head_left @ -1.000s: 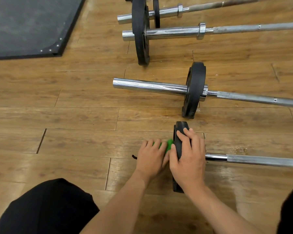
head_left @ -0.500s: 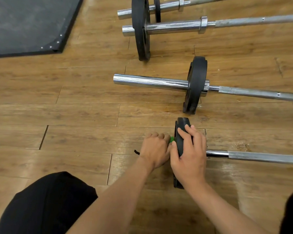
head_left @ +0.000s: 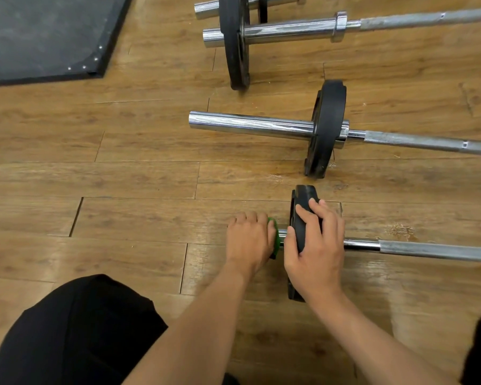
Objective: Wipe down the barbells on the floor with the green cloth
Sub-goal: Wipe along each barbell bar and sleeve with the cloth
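Note:
The nearest barbell [head_left: 428, 250] lies across the wooden floor, its shaft running off to the right. My right hand [head_left: 314, 251] grips the rim of its black weight plate [head_left: 300, 201], fingers curled over the top. Just left of the plate, my left hand [head_left: 247, 243] is wrapped round the barbell's sleeve with the green cloth [head_left: 275, 236] under it; only a sliver of cloth shows between hand and plate. The sleeve itself is hidden under my hand.
A second barbell [head_left: 250, 125] with a black plate [head_left: 326, 129] lies just beyond. Two more bars [head_left: 289, 30] with a large plate [head_left: 235, 43] are at the top. A dark rubber mat [head_left: 39, 37] fills the upper left. My black-clad knee [head_left: 75, 329] is at lower left.
My left hand has slid along the sleeve, first right toward the plate, then a little left again, so a narrow edge of cloth shows. My right hand stays on the plate.

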Tool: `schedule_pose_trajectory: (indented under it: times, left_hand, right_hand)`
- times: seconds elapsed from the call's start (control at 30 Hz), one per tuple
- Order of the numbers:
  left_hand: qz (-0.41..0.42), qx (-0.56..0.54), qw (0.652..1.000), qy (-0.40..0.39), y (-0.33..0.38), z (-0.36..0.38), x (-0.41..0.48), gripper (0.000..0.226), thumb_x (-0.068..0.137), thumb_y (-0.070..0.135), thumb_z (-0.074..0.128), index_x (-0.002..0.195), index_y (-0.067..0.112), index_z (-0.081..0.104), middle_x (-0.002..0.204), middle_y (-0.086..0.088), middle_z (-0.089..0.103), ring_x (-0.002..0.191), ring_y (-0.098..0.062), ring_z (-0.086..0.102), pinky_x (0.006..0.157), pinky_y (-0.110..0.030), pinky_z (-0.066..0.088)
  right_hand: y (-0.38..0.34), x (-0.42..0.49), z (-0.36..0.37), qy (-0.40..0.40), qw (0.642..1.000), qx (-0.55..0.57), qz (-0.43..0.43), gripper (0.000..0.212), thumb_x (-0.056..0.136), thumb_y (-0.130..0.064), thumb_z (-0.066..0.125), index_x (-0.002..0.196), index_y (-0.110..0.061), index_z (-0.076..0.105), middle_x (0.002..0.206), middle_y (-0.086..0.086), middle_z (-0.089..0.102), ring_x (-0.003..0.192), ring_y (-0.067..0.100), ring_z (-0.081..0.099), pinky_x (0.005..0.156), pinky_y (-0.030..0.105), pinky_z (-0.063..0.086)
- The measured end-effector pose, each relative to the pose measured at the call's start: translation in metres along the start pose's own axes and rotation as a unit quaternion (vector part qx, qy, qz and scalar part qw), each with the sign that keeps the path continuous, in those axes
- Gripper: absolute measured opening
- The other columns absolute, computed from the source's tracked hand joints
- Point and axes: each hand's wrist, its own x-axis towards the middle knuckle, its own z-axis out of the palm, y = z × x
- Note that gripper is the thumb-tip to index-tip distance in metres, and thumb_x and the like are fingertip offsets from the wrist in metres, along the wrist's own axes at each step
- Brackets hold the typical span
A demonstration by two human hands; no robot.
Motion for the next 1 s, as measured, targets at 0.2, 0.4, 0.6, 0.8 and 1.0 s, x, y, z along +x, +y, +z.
schedule_pose_trajectory:
  times: [0.2,0.4,0.6,0.8,1.0]
  left_hand:
    - [0.113,-0.003,0.991,0.072,-0.004,0.026,-0.036,0.05,0.109,0.039,0.03,0.147,0.014,0.052,0.14,-0.012,0.059,0.132,-0.035,0.054,0.118,-0.048,0.033]
    - [-0.045,-0.008,0.997,0.066,-0.005,0.003,0.002,0.049,0.102,0.039,0.028,0.09,0.017,0.069,0.083,-0.008,0.071,0.076,-0.032,0.065,0.065,-0.038,0.048]
    - [0.047,-0.025,0.992,0.111,0.028,0.026,-0.025,0.041,0.103,0.033,0.041,0.134,0.012,0.059,0.127,-0.012,0.066,0.121,-0.035,0.06,0.114,-0.049,0.042]
    - [0.05,-0.008,0.995,0.09,-0.02,0.017,-0.01,0.045,0.107,0.045,0.03,0.119,0.017,0.064,0.107,-0.009,0.065,0.097,-0.031,0.057,0.09,-0.045,0.045]
    - [-0.047,-0.094,0.987,0.12,0.026,0.025,-0.021,0.037,0.107,0.039,0.041,0.134,0.02,0.058,0.13,-0.012,0.062,0.128,-0.035,0.052,0.116,-0.053,0.037]
  right_hand:
    - [0.001,0.002,0.0,0.005,1.0,0.006,0.006,0.04,0.097,-0.025,0.053,0.127,-0.002,0.065,0.134,0.017,0.056,0.135,0.035,0.048,0.116,0.038,0.034]
    - [0.003,0.003,0.0,0.006,1.0,0.012,0.004,0.04,0.096,-0.026,0.055,0.126,-0.002,0.065,0.134,0.017,0.056,0.135,0.034,0.047,0.117,0.035,0.033]
    - [0.003,0.006,0.001,0.002,1.0,0.009,0.013,0.039,0.097,-0.025,0.055,0.126,-0.002,0.065,0.135,0.016,0.056,0.136,0.032,0.046,0.116,0.038,0.037]
    - [0.002,0.009,0.003,-0.003,1.0,0.018,0.009,0.04,0.095,-0.025,0.057,0.126,-0.001,0.065,0.135,0.016,0.056,0.135,0.032,0.046,0.116,0.038,0.036]
    - [0.002,0.016,0.004,-0.003,0.999,0.025,0.031,0.039,0.095,-0.024,0.058,0.126,-0.002,0.066,0.135,0.015,0.058,0.137,0.029,0.046,0.114,0.033,0.035]
